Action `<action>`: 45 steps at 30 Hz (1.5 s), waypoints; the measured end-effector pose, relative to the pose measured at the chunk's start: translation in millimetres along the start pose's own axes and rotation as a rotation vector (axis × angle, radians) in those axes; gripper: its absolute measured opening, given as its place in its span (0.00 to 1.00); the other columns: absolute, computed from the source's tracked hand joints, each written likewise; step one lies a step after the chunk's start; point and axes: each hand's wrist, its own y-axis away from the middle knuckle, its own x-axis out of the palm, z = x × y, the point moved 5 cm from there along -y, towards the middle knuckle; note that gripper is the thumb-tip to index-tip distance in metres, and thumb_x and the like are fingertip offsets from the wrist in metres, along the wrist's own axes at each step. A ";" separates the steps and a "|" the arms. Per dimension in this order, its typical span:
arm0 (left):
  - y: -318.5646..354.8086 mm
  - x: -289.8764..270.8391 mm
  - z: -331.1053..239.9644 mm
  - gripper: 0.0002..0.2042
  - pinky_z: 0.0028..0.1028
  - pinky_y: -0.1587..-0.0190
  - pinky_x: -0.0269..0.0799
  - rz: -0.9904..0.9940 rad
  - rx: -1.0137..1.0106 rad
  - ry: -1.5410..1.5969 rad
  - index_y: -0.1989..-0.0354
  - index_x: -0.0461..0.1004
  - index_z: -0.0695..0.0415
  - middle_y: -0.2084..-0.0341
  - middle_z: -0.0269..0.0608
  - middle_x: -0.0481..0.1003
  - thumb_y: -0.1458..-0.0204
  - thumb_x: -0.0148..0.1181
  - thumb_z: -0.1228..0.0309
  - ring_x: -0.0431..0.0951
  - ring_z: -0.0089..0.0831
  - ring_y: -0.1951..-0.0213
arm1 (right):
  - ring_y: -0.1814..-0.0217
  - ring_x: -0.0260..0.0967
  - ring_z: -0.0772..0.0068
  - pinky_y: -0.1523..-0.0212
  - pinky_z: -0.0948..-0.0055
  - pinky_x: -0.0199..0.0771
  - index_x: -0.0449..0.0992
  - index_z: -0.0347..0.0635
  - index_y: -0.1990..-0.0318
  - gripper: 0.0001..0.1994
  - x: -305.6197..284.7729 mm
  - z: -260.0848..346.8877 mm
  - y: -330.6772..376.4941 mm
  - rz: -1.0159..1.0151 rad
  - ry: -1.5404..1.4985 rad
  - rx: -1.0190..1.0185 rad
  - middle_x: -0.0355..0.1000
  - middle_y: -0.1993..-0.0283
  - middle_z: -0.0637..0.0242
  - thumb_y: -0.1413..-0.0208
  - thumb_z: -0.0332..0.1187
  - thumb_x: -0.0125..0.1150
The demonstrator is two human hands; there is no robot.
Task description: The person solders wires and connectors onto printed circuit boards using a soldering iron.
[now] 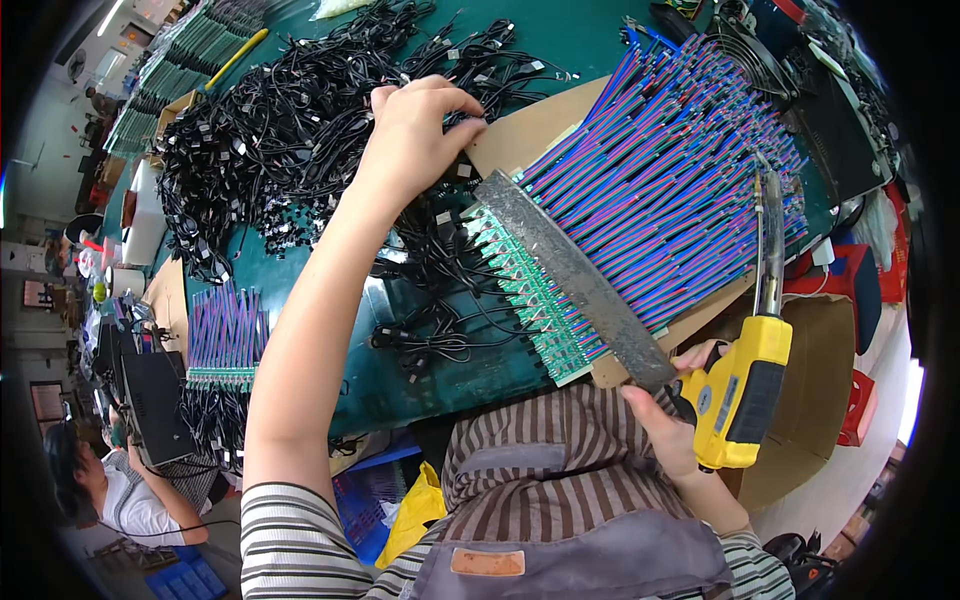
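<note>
My left hand (425, 135) reaches over the big heap of black cables (285, 130), thumb and forefinger bent toward each other; whatever is between them is too small to make out. In my right hand (672, 425) is a yellow and black soldering gun (745, 390), its metal tip pointing up and away. That hand is close to the near end of a dark metal bar (580, 275). The bar lies slantwise across a row of green circuit boards (535, 305). Blue, pink and black wires (640, 190) fan out beyond it, on brown cardboard (530, 125). Several black cables (450, 250) lie at the boards' left ends.
Another bundle of wired boards (220, 340) lies at the left of the green table (400, 385). An open cardboard box (820, 400) stands at the right. A yellow bag (410, 515) is below the table edge. A co-worker (140, 490) sits at the far left.
</note>
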 end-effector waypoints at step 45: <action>125.5 -20.4 -143.7 0.09 0.31 0.56 0.61 0.026 -0.137 0.242 0.73 0.78 0.54 0.71 0.31 0.75 0.64 0.70 0.79 0.74 0.30 0.66 | 0.65 0.76 0.57 0.63 0.65 0.76 0.78 0.37 0.60 0.17 -57.6 -14.8 77.0 0.264 -0.021 0.133 0.76 0.62 0.57 0.54 0.40 0.63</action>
